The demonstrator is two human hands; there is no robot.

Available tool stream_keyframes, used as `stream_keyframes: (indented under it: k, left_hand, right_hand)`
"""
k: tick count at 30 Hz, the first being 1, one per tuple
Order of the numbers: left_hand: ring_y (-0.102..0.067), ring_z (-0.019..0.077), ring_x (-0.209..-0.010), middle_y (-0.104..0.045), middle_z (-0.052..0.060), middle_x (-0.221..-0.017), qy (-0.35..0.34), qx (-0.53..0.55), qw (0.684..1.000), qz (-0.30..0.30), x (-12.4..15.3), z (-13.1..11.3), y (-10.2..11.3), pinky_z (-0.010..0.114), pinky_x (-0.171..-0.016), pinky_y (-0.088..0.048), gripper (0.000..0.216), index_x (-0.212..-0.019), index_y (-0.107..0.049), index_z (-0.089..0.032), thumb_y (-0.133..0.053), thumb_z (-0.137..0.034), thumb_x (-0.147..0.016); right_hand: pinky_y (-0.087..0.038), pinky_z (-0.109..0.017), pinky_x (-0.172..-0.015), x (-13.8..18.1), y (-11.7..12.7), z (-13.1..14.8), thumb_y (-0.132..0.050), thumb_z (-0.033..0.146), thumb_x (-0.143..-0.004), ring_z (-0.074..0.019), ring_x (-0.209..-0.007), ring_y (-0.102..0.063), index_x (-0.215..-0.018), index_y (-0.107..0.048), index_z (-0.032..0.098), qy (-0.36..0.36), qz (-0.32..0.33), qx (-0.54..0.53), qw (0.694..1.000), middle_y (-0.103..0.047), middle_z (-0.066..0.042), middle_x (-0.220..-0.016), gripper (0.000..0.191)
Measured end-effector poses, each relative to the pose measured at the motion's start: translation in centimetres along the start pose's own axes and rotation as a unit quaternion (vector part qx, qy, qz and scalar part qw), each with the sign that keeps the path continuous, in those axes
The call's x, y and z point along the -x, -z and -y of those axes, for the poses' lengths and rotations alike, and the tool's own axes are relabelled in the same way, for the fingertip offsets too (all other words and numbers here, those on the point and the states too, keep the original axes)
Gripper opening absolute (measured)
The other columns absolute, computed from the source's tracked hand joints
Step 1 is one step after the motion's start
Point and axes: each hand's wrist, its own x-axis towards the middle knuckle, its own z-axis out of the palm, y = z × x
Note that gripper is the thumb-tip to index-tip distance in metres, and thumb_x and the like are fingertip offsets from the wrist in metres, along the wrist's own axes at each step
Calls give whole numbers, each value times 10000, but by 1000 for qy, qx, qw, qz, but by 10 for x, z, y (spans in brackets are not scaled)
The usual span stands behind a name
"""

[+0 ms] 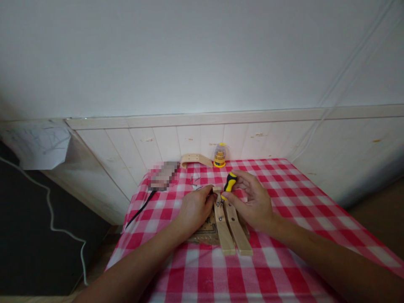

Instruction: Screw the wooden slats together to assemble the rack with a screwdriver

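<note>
My right hand grips a black-and-yellow screwdriver by its handle, thumb on one side and fingers on the other. The screwdriver is tilted, its lower end down by the screws in a pale wooden slat. My left hand is closed at the far end of this slat, with fingertips partly hidden behind it. Close on the right lies a second wooden slat with dark holes. Both slats rest over a flat brown cardboard piece with black print.
Small loose screws lie beyond my left hand. A bent wooden part and a yellow-capped container stand against the panelled wall. A blurred-out object with a black strap lies at left on the checked tablecloth.
</note>
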Motion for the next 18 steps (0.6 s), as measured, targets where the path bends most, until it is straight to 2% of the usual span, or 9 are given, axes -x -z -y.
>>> stream_keyframes:
  k: [4, 13, 18]
  left_hand:
    - [-695, 196, -765, -736, 43, -852, -5, 10, 1000, -1, 1, -2, 1, 256, -638, -416, 229, -979, -620, -215, -421, -328, -985]
    - [-690, 199, -760, -732, 41, -846, -5, 6, 1000, -3, 1, -1, 0, 255, -620, -390, 225, -993, -609, -217, -417, -333, -987]
    - [-694, 198, -766, -736, 44, -853, -1, 10, 1000, -1, 1, -2, 1, 254, -629, -398, 216, -980, -611, -215, -431, -335, -984]
  right_hand:
    - [-627, -327, -771, -6, -1, -1, -743, 201, -845, -176, -867, -713, -1324, -530, 282, -18, -29, -32, 999, -700, -48, -1068, 531]
    - [-627, -330, -774, -3, -4, -1, -754, 185, -834, -175, -874, -715, -1319, -529, 310, -40, -21, -43, 998, -692, -37, -1078, 549]
    - [-622, -335, -782, -3, -4, -3, -759, 176, -826, -171, -838, -708, -1324, -526, 316, -29, -19, -35, 999, -691, -13, -987, 568]
